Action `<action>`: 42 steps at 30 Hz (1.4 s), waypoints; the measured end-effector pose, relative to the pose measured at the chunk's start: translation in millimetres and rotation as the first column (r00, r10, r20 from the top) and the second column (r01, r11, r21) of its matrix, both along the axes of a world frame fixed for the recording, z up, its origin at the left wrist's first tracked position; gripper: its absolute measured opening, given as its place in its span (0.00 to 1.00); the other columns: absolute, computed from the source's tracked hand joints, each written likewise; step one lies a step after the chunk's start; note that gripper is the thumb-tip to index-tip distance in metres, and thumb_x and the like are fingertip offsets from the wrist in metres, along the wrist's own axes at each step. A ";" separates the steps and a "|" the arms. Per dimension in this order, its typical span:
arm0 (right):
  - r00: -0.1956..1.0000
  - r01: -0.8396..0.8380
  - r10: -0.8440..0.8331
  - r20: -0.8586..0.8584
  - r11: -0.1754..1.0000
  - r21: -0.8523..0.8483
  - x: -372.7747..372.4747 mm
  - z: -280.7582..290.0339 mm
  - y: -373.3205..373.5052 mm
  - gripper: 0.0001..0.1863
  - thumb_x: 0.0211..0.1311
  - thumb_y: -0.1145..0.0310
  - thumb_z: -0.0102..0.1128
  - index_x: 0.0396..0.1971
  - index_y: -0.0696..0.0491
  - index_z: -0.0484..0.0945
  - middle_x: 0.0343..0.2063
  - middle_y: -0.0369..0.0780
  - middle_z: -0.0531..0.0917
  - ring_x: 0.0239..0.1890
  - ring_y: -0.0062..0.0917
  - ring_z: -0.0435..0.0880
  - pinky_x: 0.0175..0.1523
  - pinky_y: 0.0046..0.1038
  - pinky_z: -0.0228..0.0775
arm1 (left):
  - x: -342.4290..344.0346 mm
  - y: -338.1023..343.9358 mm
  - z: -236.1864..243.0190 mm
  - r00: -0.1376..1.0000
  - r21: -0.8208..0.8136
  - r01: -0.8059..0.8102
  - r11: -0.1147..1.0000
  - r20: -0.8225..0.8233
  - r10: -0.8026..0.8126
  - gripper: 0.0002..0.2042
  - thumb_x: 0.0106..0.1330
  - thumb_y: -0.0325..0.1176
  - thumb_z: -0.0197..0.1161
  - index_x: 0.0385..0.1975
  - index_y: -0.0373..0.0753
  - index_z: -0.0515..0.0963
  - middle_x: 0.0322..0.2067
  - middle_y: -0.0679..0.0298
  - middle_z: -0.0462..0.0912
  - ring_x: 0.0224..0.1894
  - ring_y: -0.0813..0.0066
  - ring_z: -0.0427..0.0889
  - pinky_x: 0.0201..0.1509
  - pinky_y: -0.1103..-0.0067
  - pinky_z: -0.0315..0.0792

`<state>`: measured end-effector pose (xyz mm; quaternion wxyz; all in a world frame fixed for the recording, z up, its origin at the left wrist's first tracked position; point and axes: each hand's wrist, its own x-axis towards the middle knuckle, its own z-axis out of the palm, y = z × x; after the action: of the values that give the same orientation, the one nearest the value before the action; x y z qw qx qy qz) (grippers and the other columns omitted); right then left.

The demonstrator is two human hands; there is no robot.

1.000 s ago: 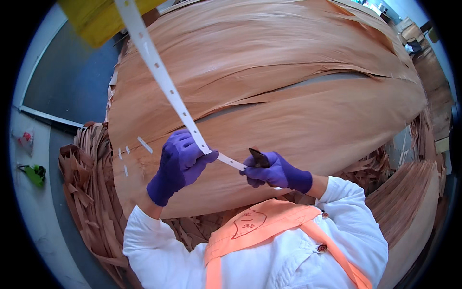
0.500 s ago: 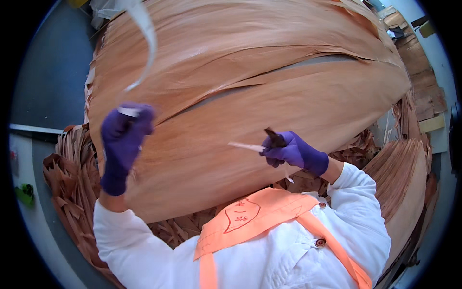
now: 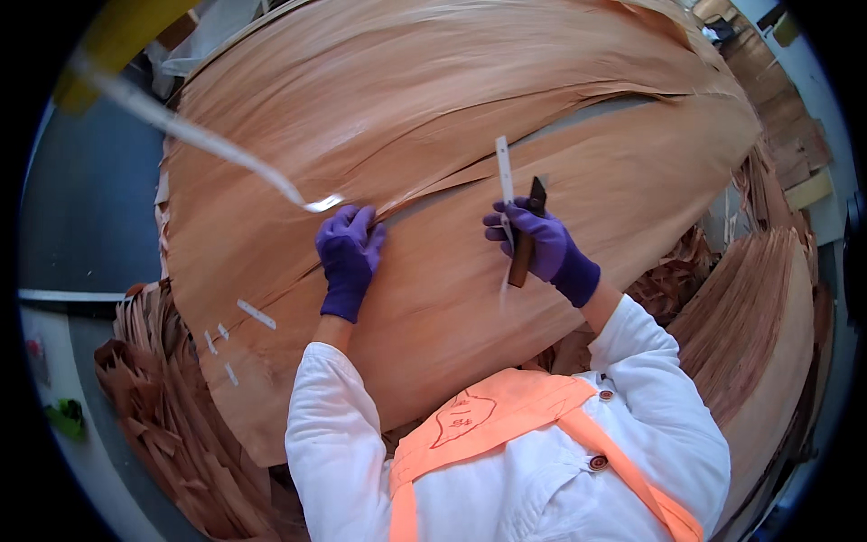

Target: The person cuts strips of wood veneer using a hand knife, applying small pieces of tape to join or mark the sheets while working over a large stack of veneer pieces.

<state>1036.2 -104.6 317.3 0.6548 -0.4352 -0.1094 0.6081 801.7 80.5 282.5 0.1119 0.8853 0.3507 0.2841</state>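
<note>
My left hand (image 3: 348, 257), in a purple glove, is closed low over a large thin reddish-brown wood veneer sheet (image 3: 452, 271), beside a long split. A long white tape (image 3: 217, 144) runs down from the upper left to its fingertips; the exact pinch is hidden. In my right hand (image 3: 542, 242), also purple-gloved, is a knife (image 3: 521, 257) with a brown handle and dark upper end. A short perforated white tape strip (image 3: 504, 167) sticks up from the same fingers, and a blurred thin piece hangs below them.
Several short white tape pieces (image 3: 256, 314) lie on the sheet's left part. Crumpled veneer scraps (image 3: 163, 388) heap at the left, and stacked veneer (image 3: 745, 307) stands at the right. A yellow bar (image 3: 126, 41) crosses the upper left corner. A grey panel (image 3: 86, 199) lies beyond the left edge.
My left hand has moved right to the split, and the white tape now stretches toward it. My right hand has risen slightly, its knife and tape strip now more upright.
</note>
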 end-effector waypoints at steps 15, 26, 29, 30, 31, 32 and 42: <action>0.997 -0.005 0.006 -0.072 1.000 0.008 0.9 -25.9 68.1 0.15 0.62 0.63 0.56 0.45 0.54 0.72 0.35 0.41 0.79 0.39 0.30 0.81 0.36 0.24 0.72 | 38.6 0.8 4.1 0.993 0.147 0.088 0.985 0.069 -0.099 0.07 0.51 0.35 0.65 0.26 0.41 0.78 0.33 0.62 0.78 0.37 0.60 0.75 0.41 0.67 0.66; 0.989 -0.028 0.038 -0.146 0.997 0.067 -2.4 -29.0 64.2 0.14 0.62 0.66 0.56 0.45 0.56 0.71 0.35 0.39 0.80 0.37 0.29 0.82 0.37 0.25 0.73 | 58.1 20.1 26.2 0.978 -0.030 0.159 0.987 -0.135 -0.161 0.06 0.50 0.31 0.65 0.21 0.37 0.77 0.26 0.55 0.77 0.32 0.55 0.76 0.35 0.67 0.69; 0.984 -0.026 0.041 -0.174 0.996 0.088 -8.1 -27.1 71.3 0.13 0.61 0.67 0.56 0.44 0.56 0.72 0.35 0.39 0.79 0.37 0.29 0.82 0.36 0.25 0.73 | 56.2 25.8 27.8 0.967 -0.231 0.127 0.965 -0.189 -0.172 0.07 0.51 0.35 0.65 0.22 0.40 0.78 0.29 0.56 0.77 0.35 0.56 0.75 0.39 0.67 0.68; 0.982 -0.024 0.040 -0.184 0.996 0.090 -10.6 -26.2 74.2 0.13 0.61 0.67 0.56 0.44 0.56 0.72 0.35 0.39 0.79 0.37 0.29 0.82 0.36 0.25 0.73 | 54.7 25.6 29.4 0.966 -0.248 0.127 0.960 -0.188 -0.176 0.06 0.51 0.35 0.65 0.22 0.40 0.78 0.29 0.56 0.78 0.35 0.56 0.75 0.39 0.67 0.68; 0.985 -0.013 0.027 -0.172 0.996 0.084 -11.4 -26.4 76.5 0.13 0.61 0.67 0.56 0.43 0.56 0.72 0.35 0.39 0.79 0.37 0.29 0.82 0.36 0.25 0.73 | 55.5 25.1 31.3 0.965 -0.268 0.133 0.954 -0.184 -0.186 0.06 0.51 0.34 0.65 0.22 0.40 0.78 0.29 0.56 0.78 0.34 0.56 0.76 0.39 0.67 0.69; 0.987 -0.002 0.015 -0.161 0.997 0.078 -12.2 -26.6 78.9 0.12 0.61 0.67 0.56 0.43 0.56 0.72 0.35 0.39 0.79 0.37 0.28 0.82 0.36 0.25 0.73 | 56.1 24.9 31.9 0.964 -0.288 0.139 0.948 -0.180 -0.196 0.05 0.52 0.33 0.64 0.22 0.40 0.78 0.28 0.56 0.78 0.34 0.57 0.76 0.38 0.68 0.69; 1.000 -0.004 0.004 0.013 1.000 0.008 -13.4 -19.5 80.3 0.12 0.60 0.66 0.58 0.39 0.56 0.74 0.30 0.39 0.79 0.33 0.25 0.81 0.34 0.23 0.71 | 55.8 23.0 32.4 0.964 -0.488 0.149 0.860 -0.122 -0.237 0.05 0.58 0.30 0.58 0.29 0.36 0.72 0.23 0.53 0.77 0.27 0.61 0.75 0.33 0.72 0.68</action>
<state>1022.8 -24.3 297.8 0.6547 -0.4364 -0.1169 0.6061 857.5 103.5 314.9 0.3214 0.8833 0.3274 0.0967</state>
